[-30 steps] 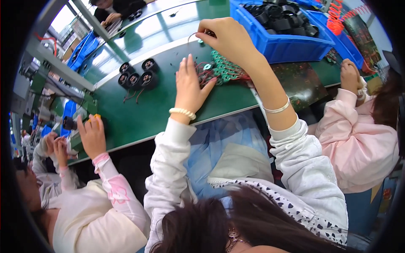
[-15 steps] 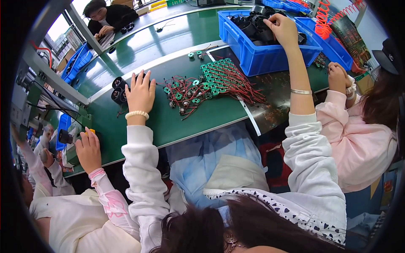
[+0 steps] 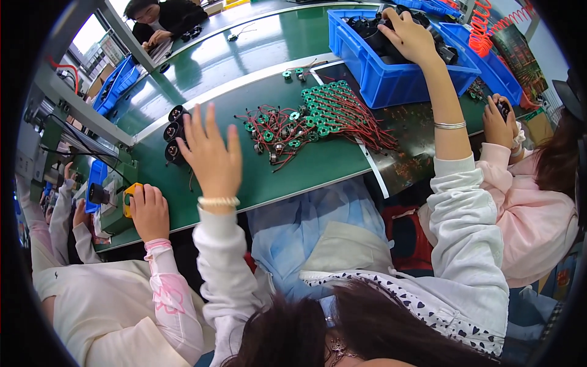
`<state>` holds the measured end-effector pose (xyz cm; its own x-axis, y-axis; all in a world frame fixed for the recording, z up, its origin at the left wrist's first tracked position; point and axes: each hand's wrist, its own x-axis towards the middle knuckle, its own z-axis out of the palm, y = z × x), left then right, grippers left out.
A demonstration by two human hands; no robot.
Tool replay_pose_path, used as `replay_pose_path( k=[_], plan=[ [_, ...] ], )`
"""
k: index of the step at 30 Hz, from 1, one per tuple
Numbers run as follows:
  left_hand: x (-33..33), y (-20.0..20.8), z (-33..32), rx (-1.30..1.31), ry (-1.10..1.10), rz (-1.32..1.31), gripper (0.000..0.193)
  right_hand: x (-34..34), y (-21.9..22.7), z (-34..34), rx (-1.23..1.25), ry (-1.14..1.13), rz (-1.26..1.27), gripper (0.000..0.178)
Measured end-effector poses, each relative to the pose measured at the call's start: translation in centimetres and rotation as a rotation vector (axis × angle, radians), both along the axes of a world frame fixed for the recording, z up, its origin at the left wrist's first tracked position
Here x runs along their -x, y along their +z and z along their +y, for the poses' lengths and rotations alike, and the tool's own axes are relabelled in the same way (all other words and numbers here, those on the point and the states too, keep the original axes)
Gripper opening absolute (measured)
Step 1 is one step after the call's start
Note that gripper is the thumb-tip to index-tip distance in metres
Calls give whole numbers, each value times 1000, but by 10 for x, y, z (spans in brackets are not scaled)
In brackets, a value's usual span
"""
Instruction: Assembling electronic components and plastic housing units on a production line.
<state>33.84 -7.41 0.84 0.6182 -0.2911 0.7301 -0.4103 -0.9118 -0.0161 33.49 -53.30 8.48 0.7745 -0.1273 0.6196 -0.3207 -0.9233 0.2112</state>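
My left hand [image 3: 213, 156] is open above the green bench mat, fingers spread and slightly blurred. Just left of its fingers, three round black housings [image 3: 173, 131] stand in a row with metal parts inside. My right hand [image 3: 411, 38] reaches into a blue bin [image 3: 406, 85] heaped with black plastic parts [image 3: 370, 33]. Its thumb and fingers bend round one of these parts, and some fingertips are partly hidden. Between my hands lie a tangle of small motors with red wires [image 3: 275, 131] and a neat block of round green circuit boards [image 3: 333, 107] with red leads.
A co-worker's hand [image 3: 150, 211] on the left rests by a yellow device [image 3: 129, 199]. On the right, a co-worker's hands [image 3: 500, 119] hold a black part. Another person [image 3: 162, 24] works across the bench. Red coiled hoses [image 3: 481, 37] hang at the far right.
My left hand has drawn back from the black housings, its fingers spreading; three now show instead of two. My right hand has turned within the bin. The whole view has shifted slightly.
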Motion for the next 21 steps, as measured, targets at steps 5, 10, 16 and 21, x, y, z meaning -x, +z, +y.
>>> replay_pose_path(
  k=[5, 10, 16, 21],
  plan=[
    [73, 5, -46, 192, -550, 218, 56, 9, 15, 41, -432, -37, -42, 44],
    [63, 36, -102, 71, -657, 186, 58, 5, 10, 33, -460, 44, -101, 44],
    [-59, 77, -180, -618, -483, 863, 77, 9, -9, 20, -125, 123, -266, 41],
    [-79, 63, -177, -660, -558, 998, 86, 14, -2, 49, -157, 139, -357, 41]
  ],
)
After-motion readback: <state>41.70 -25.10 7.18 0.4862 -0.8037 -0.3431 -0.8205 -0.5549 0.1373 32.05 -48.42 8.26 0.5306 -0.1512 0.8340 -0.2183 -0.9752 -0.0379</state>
